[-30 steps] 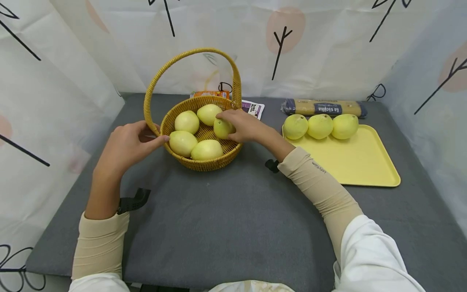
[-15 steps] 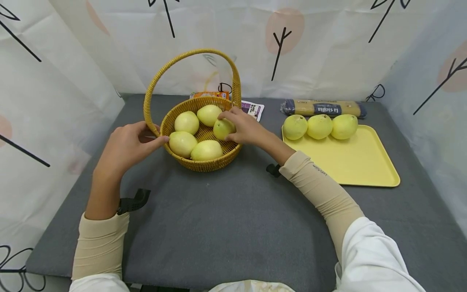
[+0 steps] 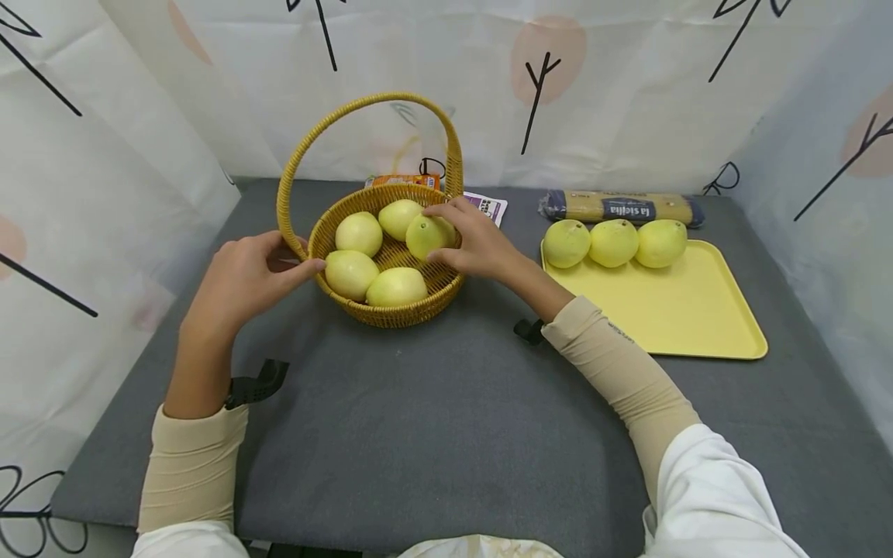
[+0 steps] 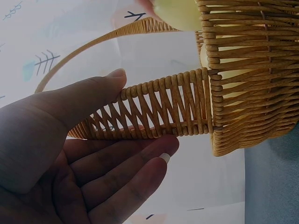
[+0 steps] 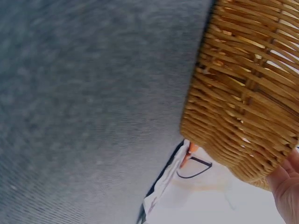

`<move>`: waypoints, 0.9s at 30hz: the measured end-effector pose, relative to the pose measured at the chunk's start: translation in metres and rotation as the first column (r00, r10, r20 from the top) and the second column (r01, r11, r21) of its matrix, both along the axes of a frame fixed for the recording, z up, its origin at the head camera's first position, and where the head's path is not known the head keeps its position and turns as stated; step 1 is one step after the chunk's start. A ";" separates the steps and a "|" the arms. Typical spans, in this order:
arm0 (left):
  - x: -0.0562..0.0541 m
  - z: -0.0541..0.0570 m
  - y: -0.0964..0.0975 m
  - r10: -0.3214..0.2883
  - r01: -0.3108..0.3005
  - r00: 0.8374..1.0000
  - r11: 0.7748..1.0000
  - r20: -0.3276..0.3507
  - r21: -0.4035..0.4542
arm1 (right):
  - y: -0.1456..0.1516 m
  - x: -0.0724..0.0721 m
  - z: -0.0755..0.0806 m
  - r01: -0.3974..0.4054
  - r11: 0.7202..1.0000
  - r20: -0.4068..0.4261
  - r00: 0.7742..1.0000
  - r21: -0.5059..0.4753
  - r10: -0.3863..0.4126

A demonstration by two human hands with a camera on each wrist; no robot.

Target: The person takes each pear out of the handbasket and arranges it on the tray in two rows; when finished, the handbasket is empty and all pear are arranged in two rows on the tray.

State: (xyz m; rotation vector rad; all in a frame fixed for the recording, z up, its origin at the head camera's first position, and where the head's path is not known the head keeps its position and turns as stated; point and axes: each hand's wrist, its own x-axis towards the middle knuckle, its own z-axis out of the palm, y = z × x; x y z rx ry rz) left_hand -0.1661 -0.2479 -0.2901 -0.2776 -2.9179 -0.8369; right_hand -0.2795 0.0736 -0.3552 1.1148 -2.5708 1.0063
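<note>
My left hand [image 3: 251, 275] holds the base of the handle [image 4: 159, 107] of a yellow wicker basket [image 3: 394, 316], thumb on one edge and fingers on the other. Several pale yellow-green oval fruits [image 3: 349, 273], like small melons, lie inside. At the basket's right rim, my right hand [image 3: 481, 244] has thumb and fingers round one round-looking fruit [image 3: 422, 238] with a dark stem spot. That fruit [image 4: 180, 13] shows above the rim in the left wrist view. In the right wrist view the basket wall [image 5: 243, 102] hides it; only fingers [image 5: 287, 189] show.
Three similar fruits [image 3: 612, 242] line the back left of a yellow tray [image 3: 670, 310] on the right. Behind them lies a long packet [image 3: 624, 207]. An orange packet [image 3: 408, 180] and a purple-white packet [image 3: 488, 207] sit behind the basket. Patterned cloth walls enclose the grey table [image 3: 432, 434].
The fruit at my right hand shows slightly higher and more fully, and the right hand has shifted a little to the right. My left hand stays on the handle.
</note>
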 end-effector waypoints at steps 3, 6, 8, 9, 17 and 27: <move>0.001 -0.001 0.000 0.002 -0.002 1.000 1.000 0.007 0.001 | 0.002 0.002 0.003 -0.009 0.999 0.005 1.000 -0.053 0.010; 0.001 -0.001 0.000 0.005 -0.005 1.000 1.000 0.008 -0.001 | 0.006 0.003 0.005 -0.009 0.996 0.012 1.000 -0.092 0.010; 0.001 0.000 0.000 0.007 -0.007 1.000 1.000 0.007 0.001 | 0.009 0.005 0.005 -0.006 0.992 0.026 1.000 -0.123 0.010; 0.001 0.000 0.000 0.008 -0.008 1.000 1.000 0.006 0.000 | 0.011 0.005 0.006 -0.003 0.990 0.034 0.999 -0.139 0.008; 0.000 0.000 0.000 0.003 -0.003 1.000 1.000 0.001 -0.003 | 0.028 0.013 0.012 0.010 0.975 0.039 0.999 -0.221 -0.002; 0.000 0.001 0.000 0.002 -0.002 1.000 1.000 0.005 -0.007 | 0.066 0.023 0.030 0.049 0.943 0.041 0.998 -0.329 -0.037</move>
